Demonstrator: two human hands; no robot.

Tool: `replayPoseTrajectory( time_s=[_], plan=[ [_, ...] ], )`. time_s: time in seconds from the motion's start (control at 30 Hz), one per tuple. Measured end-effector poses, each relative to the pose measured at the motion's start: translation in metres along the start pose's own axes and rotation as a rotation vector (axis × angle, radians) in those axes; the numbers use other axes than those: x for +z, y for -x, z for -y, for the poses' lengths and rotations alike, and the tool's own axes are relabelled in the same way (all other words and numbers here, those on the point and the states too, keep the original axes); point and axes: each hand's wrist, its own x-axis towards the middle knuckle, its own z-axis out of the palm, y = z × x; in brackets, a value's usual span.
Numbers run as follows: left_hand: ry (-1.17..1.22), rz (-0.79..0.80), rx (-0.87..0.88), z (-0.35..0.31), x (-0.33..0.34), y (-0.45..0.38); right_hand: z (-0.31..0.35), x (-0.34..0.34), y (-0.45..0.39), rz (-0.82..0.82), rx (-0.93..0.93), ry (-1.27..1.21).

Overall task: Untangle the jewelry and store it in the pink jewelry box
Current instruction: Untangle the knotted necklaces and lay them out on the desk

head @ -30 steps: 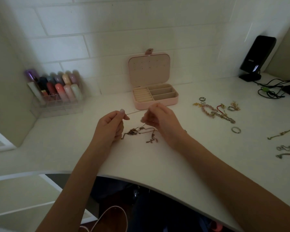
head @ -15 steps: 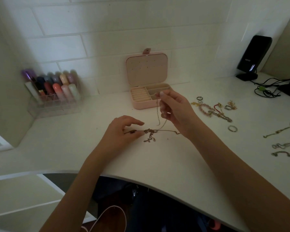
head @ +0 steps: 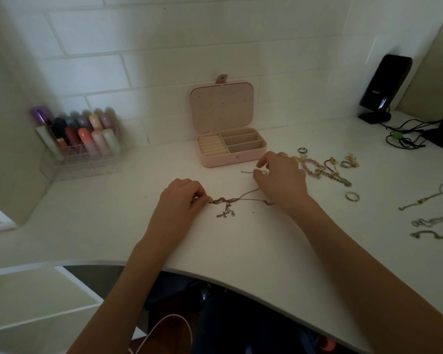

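Observation:
A knot of thin tangled chains (head: pixel 226 203) lies on the white desk between my hands. My left hand (head: pixel 180 198) pinches the knot's left end against the desk. My right hand (head: pixel 281 177) is low over the desk to the right and pinches one chain near its clasp end (head: pixel 248 172), with the strand running back to the knot. The pink jewelry box (head: pixel 230 155) stands open just behind, lid up, its compartments empty as far as I can see.
More jewelry lies to the right: a heap of bracelets (head: pixel 322 169), loose rings (head: pixel 352 196) and several chains (head: pixel 430 223). A clear organiser with lipsticks (head: pixel 79 139) stands at the back left. Black devices and cables (head: pixel 404 136) sit at the back right.
My right hand has come down from in front of the box to the desk, drawing a chain end out to the right. My left hand stays on the knot.

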Motion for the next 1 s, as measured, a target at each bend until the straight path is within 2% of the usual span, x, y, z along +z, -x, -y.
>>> replayPoseTrajectory(
  time_s=[0.03,0.1,0.13,0.2,0.27,0.37,0.43,0.63,0.73,0.8,0.93,1.0],
  plan=[
    [0.034,-0.031,-0.012,-0.001,-0.001,0.0,0.004,0.0,0.002,-0.035,-0.065,-0.044],
    [0.203,-0.111,-0.116,-0.005,-0.005,-0.001,0.015,0.0,0.009,-0.001,-0.207,-0.336],
    [0.305,-0.137,-0.185,-0.006,-0.008,-0.002,0.023,0.001,0.014,0.096,-0.268,-0.46],
    [0.442,-0.15,-0.273,-0.007,-0.012,-0.005,0.038,0.007,0.025,0.314,-0.352,-0.517],
    [0.513,-0.134,-0.29,-0.008,-0.014,-0.007,0.048,0.015,0.033,0.424,-0.356,-0.537],
    [0.672,-0.144,-0.343,-0.009,-0.017,-0.012,0.052,0.018,0.035,0.433,-0.295,-0.65],
    [0.745,-0.164,-0.399,-0.008,-0.018,-0.015,0.047,0.016,0.032,0.426,-0.298,-0.638],
    [0.654,-0.128,-0.407,-0.003,-0.011,-0.015,0.036,0.009,0.025,0.472,-0.426,-0.262],
    [0.545,-0.058,-0.316,-0.002,-0.009,-0.012,0.037,0.013,0.025,0.439,-0.471,-0.209],
    [0.391,0.009,-0.227,-0.003,-0.007,-0.01,0.038,0.015,0.026,0.407,-0.419,-0.314],
    [0.25,0.173,-0.13,-0.011,-0.005,-0.01,0.038,0.005,0.021,0.374,-0.214,-0.77],
    [0.246,0.162,-0.11,-0.011,-0.005,-0.01,0.036,0.0,0.019,0.407,-0.16,-0.931]
  ],
)
